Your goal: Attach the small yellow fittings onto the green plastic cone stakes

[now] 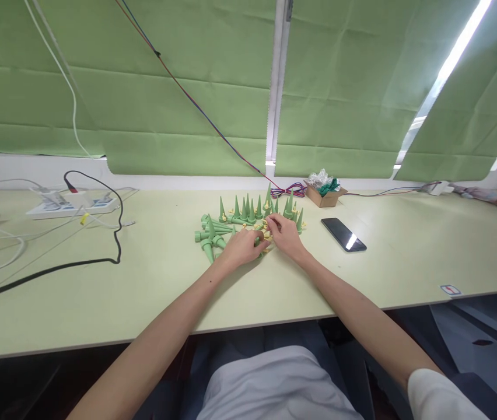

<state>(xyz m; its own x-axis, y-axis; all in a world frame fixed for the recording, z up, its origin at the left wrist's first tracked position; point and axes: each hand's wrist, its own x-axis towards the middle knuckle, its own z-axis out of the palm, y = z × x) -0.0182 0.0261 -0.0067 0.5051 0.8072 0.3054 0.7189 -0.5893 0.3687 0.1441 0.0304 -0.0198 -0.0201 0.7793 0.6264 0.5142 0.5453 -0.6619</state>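
My left hand (245, 247) is curled with thumb and fingers closing together, and green plastic shows between them, a green spike as far as I can see. Close beside it, my right hand (284, 234) has its fingertips pinched over small yellow pieces (268, 234); what it grips is too small to make out. Around both hands are several pointed green plastic spikes. Some, like this upright green spike (222, 210), stand behind the hands on their wide ends. Others lie in a heap to the left, among them a green spike (207, 249). Yellow fittings sit on or near some spikes.
A black phone (340, 233) lies to the right. Behind it stands a small cardboard box (324, 197) with clear and green wrapping, beside coiled wires (294, 189). At left are a white power strip (73, 207) and a black cable (56, 268). The table's front edge runs under my forearms.
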